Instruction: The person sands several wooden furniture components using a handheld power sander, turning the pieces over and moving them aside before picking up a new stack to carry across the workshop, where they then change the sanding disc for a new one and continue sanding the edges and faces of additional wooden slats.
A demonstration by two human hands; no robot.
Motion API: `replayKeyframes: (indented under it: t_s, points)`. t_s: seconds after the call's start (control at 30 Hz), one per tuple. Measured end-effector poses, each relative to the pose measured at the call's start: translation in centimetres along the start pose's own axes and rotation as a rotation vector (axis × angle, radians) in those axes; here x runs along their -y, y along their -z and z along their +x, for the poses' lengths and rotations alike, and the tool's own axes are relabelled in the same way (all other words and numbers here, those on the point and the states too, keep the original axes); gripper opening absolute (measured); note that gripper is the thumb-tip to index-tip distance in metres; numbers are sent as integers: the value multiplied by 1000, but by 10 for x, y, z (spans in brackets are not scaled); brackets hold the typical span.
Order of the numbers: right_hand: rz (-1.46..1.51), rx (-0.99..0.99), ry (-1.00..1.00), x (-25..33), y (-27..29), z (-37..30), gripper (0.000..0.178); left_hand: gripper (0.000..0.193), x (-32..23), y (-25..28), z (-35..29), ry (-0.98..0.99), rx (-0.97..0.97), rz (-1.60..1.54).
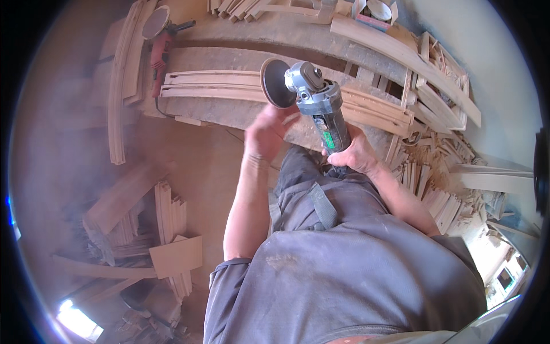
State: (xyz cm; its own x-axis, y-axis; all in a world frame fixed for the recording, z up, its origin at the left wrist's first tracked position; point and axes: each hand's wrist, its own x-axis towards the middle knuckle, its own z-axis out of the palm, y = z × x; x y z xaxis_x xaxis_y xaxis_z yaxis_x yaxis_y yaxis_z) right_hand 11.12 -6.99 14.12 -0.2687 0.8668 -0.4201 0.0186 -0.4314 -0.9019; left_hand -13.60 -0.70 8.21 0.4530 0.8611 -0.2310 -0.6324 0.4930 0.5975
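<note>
My right hand (358, 152) is wrapped round the dark body of an angle grinder (326, 109), close to its lower end. The tool is tilted, its silver head up, and a round sanding disc (278, 83) faces left. Just below the disc is my left hand (266, 133); its fingers are smeared by motion, and I cannot tell whether they touch the disc. Behind the grinder, long wooden strips (212, 86) lie side by side across a dusty workbench (223, 60).
A red grinder (161, 54) with a disc rests at the bench's left, beside upright boards (121, 86). A long curved board (407, 57) lies at the back right. Stacked wood offcuts (441, 206) stand at right, with more wood pieces (172, 215) on the floor at left.
</note>
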Motion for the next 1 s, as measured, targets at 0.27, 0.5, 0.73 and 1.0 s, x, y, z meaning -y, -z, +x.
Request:
replayKeyframes:
  t_s: [0.27,0.5,0.73,1.0]
  points:
    - [-312,-230,178,-14,-32,-21,47,57,-70,-19,-6,-46,-103,17]
    - [-488,-342,-18,-41,-50,-32,44,44,-55,30,-7,203,-39,-97]
    - [-456,-532,-224,-99,-117,-51,51,28,23,131,-6,233,-794,184]
    - [-475,-580,-516,-115,-175,-23,58,26,37,161,-12,417,-872,442]
